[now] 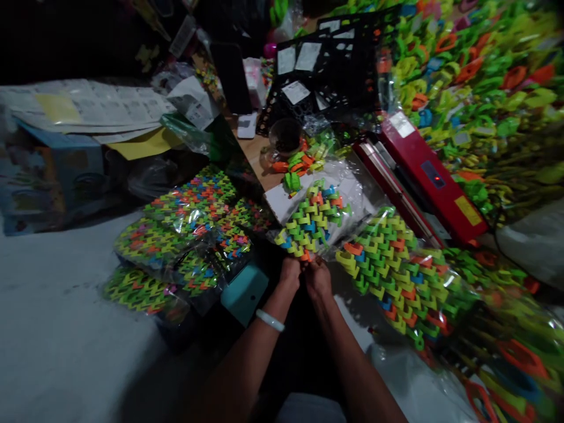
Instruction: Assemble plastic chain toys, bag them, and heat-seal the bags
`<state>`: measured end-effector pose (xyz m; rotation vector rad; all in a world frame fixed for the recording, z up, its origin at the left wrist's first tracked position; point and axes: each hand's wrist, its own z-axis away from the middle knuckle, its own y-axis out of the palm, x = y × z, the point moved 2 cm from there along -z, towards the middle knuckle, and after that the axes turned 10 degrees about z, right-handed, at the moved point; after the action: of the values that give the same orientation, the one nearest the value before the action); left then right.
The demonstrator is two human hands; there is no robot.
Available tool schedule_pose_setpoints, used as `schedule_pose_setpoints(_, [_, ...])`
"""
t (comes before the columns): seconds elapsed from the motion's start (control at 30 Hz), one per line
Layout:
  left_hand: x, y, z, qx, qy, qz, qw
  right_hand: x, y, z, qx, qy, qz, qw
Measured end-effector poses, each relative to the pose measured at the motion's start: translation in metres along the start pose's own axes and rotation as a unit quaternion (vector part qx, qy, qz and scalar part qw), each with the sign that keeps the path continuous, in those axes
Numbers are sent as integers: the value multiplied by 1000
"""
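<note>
My left hand (pixel 291 272), with a pale bangle (pixel 270 321) on its wrist, is closed at the near end of a clear plastic bag (pixel 314 217) packed with rows of green, yellow, blue and orange plastic pieces. Close beside it, my right hand (pixel 318 277) is closed at the same end, its fingertips partly hidden. An orange piece shows between the two hands. To the right lies a larger clear bag (pixel 396 270) of similar pieces. Loose green and orange pieces (pixel 299 166) lie beyond the held bag, by a round dark cup (pixel 286 138).
A red heat sealer (pixel 434 176) with a lit red light stands at the right. Several filled bags (pixel 176 217) are stacked at the left. A phone (pixel 230 77), a black crate (pixel 335 64) and a huge heap of coloured pieces (pixel 484 88) lie farther back.
</note>
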<state>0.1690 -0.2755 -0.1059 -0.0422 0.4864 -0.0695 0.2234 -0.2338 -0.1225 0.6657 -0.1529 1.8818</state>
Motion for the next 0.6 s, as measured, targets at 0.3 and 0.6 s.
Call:
schedule_pose_setpoints(0.3, [10,10,13,59,44,-104,992,-15,-14,6,-78,-6,44,996])
schedule_pose_setpoints(0.6, [5,2,-2,-57,132,-106,984,-1,-13,11,-156,-44,198,967])
